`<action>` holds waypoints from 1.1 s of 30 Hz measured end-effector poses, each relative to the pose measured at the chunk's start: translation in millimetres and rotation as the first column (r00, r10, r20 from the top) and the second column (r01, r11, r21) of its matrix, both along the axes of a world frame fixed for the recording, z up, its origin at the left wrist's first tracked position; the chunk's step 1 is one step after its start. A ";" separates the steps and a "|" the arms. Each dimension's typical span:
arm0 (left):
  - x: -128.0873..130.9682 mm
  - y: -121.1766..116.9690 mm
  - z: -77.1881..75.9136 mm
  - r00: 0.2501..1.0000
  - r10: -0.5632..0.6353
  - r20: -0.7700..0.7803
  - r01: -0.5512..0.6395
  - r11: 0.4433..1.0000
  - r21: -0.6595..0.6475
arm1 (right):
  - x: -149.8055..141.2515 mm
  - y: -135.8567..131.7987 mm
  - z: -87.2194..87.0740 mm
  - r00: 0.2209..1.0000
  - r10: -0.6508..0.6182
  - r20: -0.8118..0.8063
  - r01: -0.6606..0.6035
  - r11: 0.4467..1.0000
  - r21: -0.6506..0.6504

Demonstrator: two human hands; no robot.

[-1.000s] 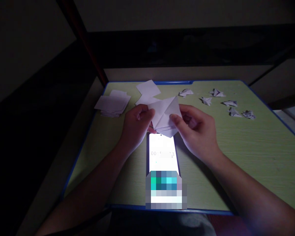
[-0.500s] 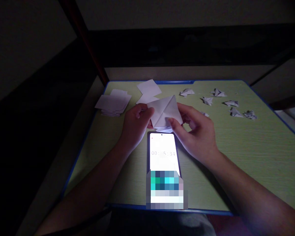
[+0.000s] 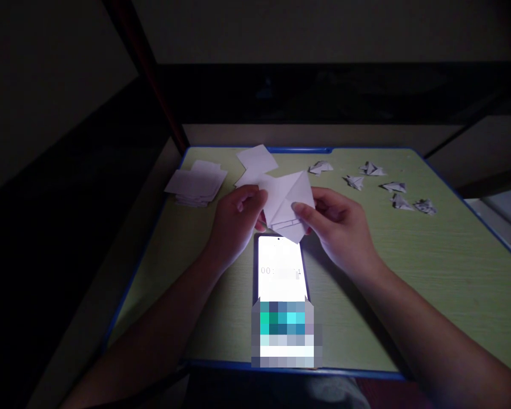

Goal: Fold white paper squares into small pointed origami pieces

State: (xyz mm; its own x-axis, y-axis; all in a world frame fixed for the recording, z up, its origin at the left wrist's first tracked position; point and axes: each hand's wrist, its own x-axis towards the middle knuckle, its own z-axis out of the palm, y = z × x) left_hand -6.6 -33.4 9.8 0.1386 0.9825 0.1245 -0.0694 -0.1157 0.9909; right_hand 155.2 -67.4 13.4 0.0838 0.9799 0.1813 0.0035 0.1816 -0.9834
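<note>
A partly folded white paper (image 3: 287,201) is held above the green table (image 3: 430,272), just past a lit phone (image 3: 280,267). My left hand (image 3: 234,221) pinches its left edge with fingers curled. On the right side my right hand (image 3: 340,227) grips it, thumb pressed on the front face. The paper shows diagonal creases and a point hanging down over the phone's top edge.
A stack of white square sheets (image 3: 196,184) lies at the table's back left, with loose sheets (image 3: 256,159) behind the paper. Several small folded paper figures (image 3: 394,187) are scattered at the back right. A blue rim (image 3: 298,150) edges the table. The surroundings are dark.
The paper's lower point has come back down over the phone's top edge, and my right thumb has shifted on the front face. The whole view has slid slightly down the frame.
</note>
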 end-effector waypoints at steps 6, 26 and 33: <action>1.0 1.9 1.3 0.995 0.103 0.016 -0.103 0.995 0.017 | 0.9 0.8 3.2 0.997 0.018 -0.080 -0.025 0.996 -0.091; 2.3 -0.7 0.6 0.988 0.153 0.017 -0.152 0.988 -0.037 | 7.4 4.5 -0.8 0.993 0.089 -0.072 -0.100 0.982 -0.162; 2.2 -6.0 6.0 0.989 0.107 -0.100 -0.102 0.994 0.049 | 8.7 6.1 1.1 1.000 0.030 0.005 -0.029 0.988 -0.150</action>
